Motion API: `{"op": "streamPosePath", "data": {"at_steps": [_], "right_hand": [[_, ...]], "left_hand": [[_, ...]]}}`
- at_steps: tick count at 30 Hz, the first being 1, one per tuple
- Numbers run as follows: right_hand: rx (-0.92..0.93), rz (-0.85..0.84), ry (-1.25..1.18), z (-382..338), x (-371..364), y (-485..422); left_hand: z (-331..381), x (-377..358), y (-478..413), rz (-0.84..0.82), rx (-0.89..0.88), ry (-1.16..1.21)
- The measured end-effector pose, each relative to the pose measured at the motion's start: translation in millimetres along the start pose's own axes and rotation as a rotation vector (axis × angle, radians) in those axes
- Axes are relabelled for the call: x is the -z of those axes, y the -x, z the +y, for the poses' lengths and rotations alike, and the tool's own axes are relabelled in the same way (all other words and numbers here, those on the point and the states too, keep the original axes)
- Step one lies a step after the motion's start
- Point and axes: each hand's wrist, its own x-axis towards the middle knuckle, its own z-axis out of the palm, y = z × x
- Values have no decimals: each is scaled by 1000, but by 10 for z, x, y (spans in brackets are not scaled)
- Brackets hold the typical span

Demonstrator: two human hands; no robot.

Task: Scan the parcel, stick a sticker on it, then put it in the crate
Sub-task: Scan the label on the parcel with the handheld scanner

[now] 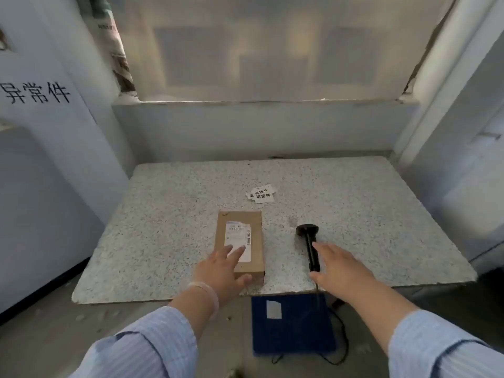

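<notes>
A brown cardboard parcel (240, 236) with a white shipping label lies flat near the front of the speckled stone table (174, 203). My left hand (221, 271) rests on its near end, fingers spread over the label, thumb at the front edge. A black handheld scanner (309, 238) lies to the right of the parcel, its cable running off the front edge. My right hand (341, 271) hovers open over the scanner's handle, fingers apart. A few white stickers (261, 193) with black characters lie behind the parcel.
A blue crate (293, 326) with a white label sits on the floor under the table's front edge, the scanner cable looping beside it. White panels stand close on the left and right. A frosted window and its ledge are behind the table.
</notes>
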Motion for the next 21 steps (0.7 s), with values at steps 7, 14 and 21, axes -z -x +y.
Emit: {"op": "streamPosePath", "data": {"at_steps": [7,14,21], "right_hand": [[-140,-60,-41,127,-220,-828],[-206,-80,-131,143,-313,-1278],[-289,-61,-320,225,-336,-1595]], "left_hand": [[-387,-252,-792,42,110,40],[-566,-457,-1066,-27,117,185],[-258,-557,-1294,-20,164,340]]}}
